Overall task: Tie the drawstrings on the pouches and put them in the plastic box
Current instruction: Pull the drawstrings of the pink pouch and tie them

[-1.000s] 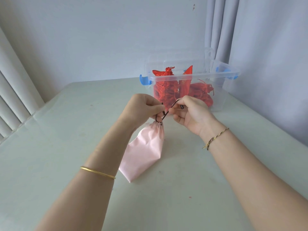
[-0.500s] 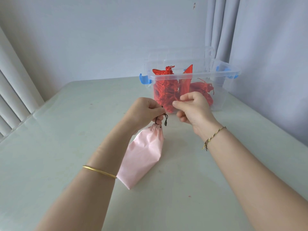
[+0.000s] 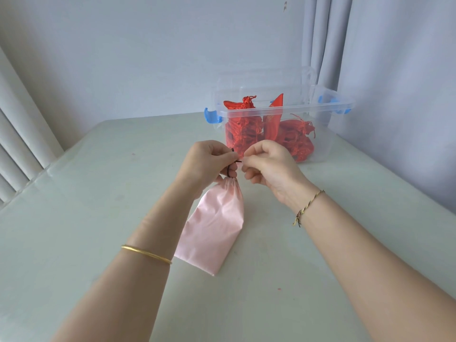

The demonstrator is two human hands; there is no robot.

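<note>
Both bare forearms reach forward and converge. The left hand [image 3: 207, 161] and right hand [image 3: 269, 166] are held knuckles up, almost touching. The left fingers [image 3: 228, 156] curl tight, with thumb and forefinger pinching the black drawstring [image 3: 232, 172]. Just right of them, the right fingers [image 3: 249, 154] pinch the same cord at its end, the other fingers loosely curled underneath.

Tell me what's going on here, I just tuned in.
A person is tying a pink pouch shut. The left hand and right hand both pinch the black drawstring just above the pouch's gathered mouth, and the pouch's lower end lies on the table. Behind it stands the open clear plastic box, which already holds red pouches. The pink pouch is not yet in the box.
</note>
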